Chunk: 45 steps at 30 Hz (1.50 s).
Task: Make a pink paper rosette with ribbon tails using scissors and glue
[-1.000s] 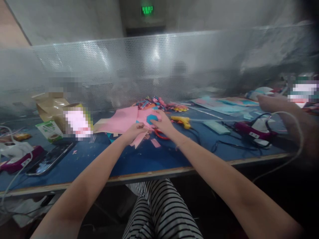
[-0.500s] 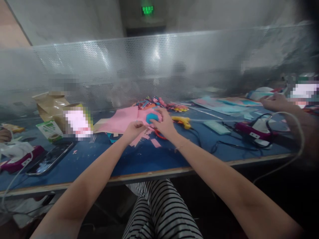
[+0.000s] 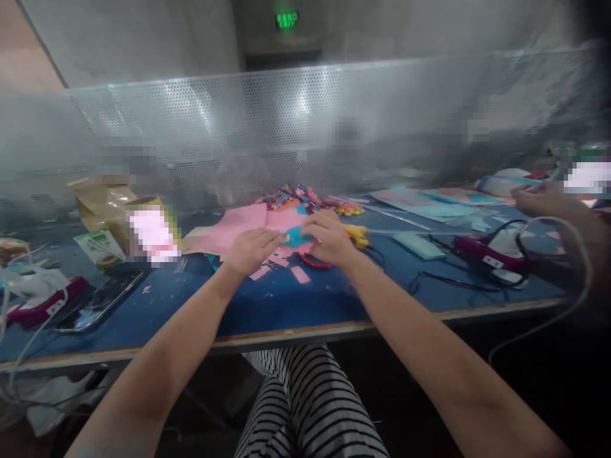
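Note:
Between my two hands is a piece of blue paper [image 3: 296, 237], with its edges partly covered by fingers. My left hand [image 3: 255, 248] is closed at the paper's left edge, fingertips pressed together. From the right, my right hand [image 3: 329, 238] grips the same piece with curled fingers. Pink paper sheets [image 3: 236, 229] lie just behind and to the left of the hands. Small pink paper scraps [image 3: 300, 275] are scattered below them. A red curved handle [image 3: 315, 261] shows partly under my right hand, and behind that hand sits a yellow glue gun [image 3: 357, 235], partly hidden.
Colourful paper pieces [image 3: 298, 197] are heaped behind the hands. On the left are a phone [image 3: 102, 302], a green-white packet [image 3: 99, 249] and a brown bag [image 3: 102, 200]. To the right lie a purple power strip [image 3: 477, 254], cables and another person's hand [image 3: 539, 198].
The blue paper, earlier a flat many-sided shape facing me, is now more covered by my fingers. My left hand has turned knuckles-up beside it, and my right hand has curled over it.

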### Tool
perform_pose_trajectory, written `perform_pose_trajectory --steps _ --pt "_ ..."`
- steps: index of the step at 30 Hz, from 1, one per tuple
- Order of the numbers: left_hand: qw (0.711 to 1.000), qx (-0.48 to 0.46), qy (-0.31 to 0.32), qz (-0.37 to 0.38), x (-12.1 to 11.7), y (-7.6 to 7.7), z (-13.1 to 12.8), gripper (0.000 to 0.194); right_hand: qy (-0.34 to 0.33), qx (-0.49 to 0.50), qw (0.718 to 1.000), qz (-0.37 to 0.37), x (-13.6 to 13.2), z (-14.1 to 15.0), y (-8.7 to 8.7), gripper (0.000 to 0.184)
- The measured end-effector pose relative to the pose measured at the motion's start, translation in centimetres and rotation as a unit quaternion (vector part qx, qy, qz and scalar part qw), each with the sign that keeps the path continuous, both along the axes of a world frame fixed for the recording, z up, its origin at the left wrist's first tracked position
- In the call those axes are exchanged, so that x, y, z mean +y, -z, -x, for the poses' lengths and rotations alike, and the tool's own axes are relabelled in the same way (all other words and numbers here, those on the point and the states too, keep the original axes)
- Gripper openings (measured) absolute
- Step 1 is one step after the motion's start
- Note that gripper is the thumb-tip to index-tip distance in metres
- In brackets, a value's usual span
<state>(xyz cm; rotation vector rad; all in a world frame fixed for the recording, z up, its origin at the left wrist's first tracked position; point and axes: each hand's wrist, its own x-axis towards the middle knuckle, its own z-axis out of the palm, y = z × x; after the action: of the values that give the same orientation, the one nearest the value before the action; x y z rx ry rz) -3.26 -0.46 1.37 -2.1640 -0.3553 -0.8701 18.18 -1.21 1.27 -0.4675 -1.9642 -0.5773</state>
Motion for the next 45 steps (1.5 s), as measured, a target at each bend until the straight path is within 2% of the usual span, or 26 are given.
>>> perform_pose_trajectory --steps 5,14,19,23,26,33,37,45 --pt "1.0 0.003 -0.01 -0.018 -0.1 0.1 -0.5 0.019 0.021 -0.076 0.996 0.03 -0.4 0.2 -0.1 0.037" --pt "0.999 0.01 -0.033 0.01 0.1 0.1 0.2 0.024 -0.048 -0.079 0.993 0.072 -0.5 0.8 0.0 0.037" --pt "0.995 -0.013 -0.033 0.096 0.2 0.1 0.2 0.025 -0.045 -0.08 0.991 0.093 -0.4 0.8 0.1 0.035" --pt "0.982 -0.05 0.012 0.179 0.3 0.2 0.2 0.022 -0.066 -0.086 0.989 0.104 -0.4 0.9 0.2 0.034" --pt "0.977 -0.06 0.028 0.203 0.4 0.3 0.3 0.021 -0.076 -0.083 0.988 0.11 -0.3 1.0 0.3 0.033" --pt "0.991 -0.009 -0.008 0.134 -0.1 0.0 0.0 0.022 -0.095 -0.093 0.984 0.117 -0.1 1.1 0.4 0.03" --pt "0.994 -0.015 -0.03 0.105 -0.5 -0.1 -0.5 0.023 -0.093 -0.108 0.981 0.128 -0.2 1.3 0.3 0.027" --pt "0.995 -0.032 -0.028 0.088 -0.7 0.1 -1.1 0.017 -0.096 -0.095 0.982 0.134 -0.1 1.6 0.5 0.024"
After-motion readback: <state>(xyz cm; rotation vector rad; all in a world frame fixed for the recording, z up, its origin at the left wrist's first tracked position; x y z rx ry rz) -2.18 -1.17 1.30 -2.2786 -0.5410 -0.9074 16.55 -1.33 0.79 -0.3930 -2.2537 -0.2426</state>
